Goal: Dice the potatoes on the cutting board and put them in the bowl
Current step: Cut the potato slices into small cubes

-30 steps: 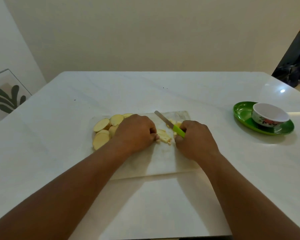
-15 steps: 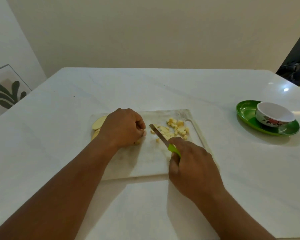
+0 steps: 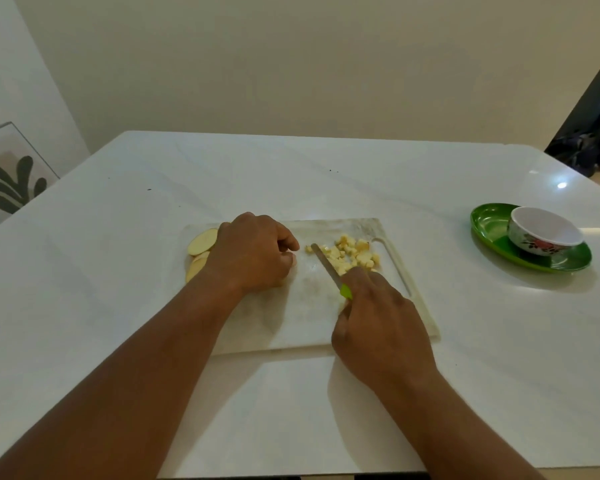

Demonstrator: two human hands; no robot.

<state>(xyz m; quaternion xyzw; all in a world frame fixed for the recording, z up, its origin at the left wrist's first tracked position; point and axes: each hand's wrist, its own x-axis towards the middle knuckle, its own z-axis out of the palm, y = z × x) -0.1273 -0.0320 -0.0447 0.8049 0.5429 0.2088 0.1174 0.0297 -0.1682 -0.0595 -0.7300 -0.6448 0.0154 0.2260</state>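
While your right hand [image 3: 381,323] grips the green-handled knife [image 3: 329,270] beside the diced potato pile [image 3: 352,254], uncut slices [image 3: 201,241] lie left of it under your curled left hand [image 3: 253,252]; whether those fingers grip any, I can't tell.

pale yellow potato dice [image 3: 355,254] on a white marbled cutting board [image 3: 309,306]; lime-green knife handle [image 3: 345,291]; white red-flowered bowl [image 3: 544,235] on a glossy green plate [image 3: 492,225].

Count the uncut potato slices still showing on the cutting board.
2 for certain: one potato slice at the board's far-left corner, another slice just nearer, both beside the left hand. More may lie hidden under that hand.
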